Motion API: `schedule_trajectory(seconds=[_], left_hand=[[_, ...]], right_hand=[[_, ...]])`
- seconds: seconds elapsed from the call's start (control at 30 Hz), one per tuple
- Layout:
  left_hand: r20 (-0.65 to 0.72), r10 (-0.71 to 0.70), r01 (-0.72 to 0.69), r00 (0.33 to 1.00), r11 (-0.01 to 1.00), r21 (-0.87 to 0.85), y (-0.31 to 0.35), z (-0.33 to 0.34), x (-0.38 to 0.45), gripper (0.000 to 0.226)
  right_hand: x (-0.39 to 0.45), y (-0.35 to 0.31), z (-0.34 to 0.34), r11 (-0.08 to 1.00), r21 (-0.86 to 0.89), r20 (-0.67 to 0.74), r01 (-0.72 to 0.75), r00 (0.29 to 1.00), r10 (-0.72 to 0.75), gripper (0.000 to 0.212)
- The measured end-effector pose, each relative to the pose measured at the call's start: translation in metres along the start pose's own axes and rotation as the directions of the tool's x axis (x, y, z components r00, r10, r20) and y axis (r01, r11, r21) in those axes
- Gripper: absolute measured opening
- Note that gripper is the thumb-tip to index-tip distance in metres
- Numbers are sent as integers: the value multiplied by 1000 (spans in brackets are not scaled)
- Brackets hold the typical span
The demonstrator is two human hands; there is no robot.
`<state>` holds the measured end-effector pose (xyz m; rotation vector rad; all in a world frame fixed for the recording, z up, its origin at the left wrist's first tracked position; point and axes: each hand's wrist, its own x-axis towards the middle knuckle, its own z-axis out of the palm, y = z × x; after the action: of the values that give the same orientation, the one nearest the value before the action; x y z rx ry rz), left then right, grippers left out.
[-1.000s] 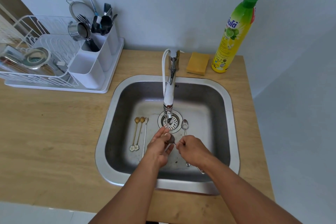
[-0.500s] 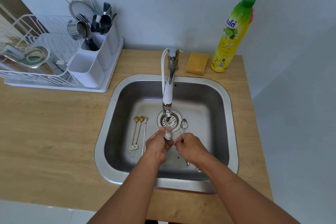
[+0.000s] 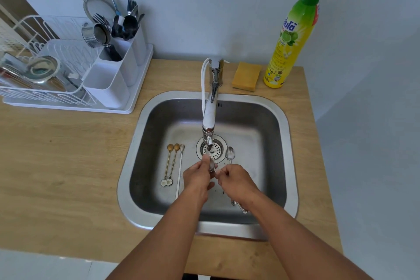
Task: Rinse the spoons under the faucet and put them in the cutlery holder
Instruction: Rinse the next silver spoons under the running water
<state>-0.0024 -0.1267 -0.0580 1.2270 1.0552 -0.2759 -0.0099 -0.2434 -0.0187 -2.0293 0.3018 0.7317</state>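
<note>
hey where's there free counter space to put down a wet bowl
Bare wood lies left of the sink, in front of the white drying rack. The strip behind the sink is crowded by faucet, sponge and soap bottle. The right edge is narrow.

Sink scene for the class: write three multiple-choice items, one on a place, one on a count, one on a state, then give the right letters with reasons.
1. Where does the sponge lie?
A. In the sink
B. On the counter behind the sink
C. In the drying rack

2. How many gold-bowled spoons lie in the sink?
A. Two
B. Four
C. None

3. What do the hands hold?
A. Nothing
B. The bottle
C. A spoon under the faucet

Key: 1 B, it sits beside the detergent bottle. 2 A, the gold spoons lie side by side. 3 C, the left hand and right hand hold a spoon below the faucet.
</note>
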Motion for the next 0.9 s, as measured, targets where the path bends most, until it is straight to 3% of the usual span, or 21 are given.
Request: schedule_trajectory(seconds=[0.27,0.57,0.63,0.77,0.9], left_hand=[[82,-25,14,996,991,134,0,-8,1,4],[-3,38,-38,999,999,-6,11,9,-4,34],[40,24,-23,999,999,-29,13,6,-6,37],[215,-71,100,974,987,-128,18,-7,-9,37],[322,-70,112,944,987,-115,14,-14,-10,40]], right_hand=[[4,5,2,1000,9,-14,2,1000,-2,27],[9,-1,4,999,26,-44,24,999,-23,38],[9,-2,5,996,84,-13,7,1000,-6,40],[11,-3,6,882,455,106,-122,991,83,28],[12,-4,3,900,424,70,-104,994,82,25]])
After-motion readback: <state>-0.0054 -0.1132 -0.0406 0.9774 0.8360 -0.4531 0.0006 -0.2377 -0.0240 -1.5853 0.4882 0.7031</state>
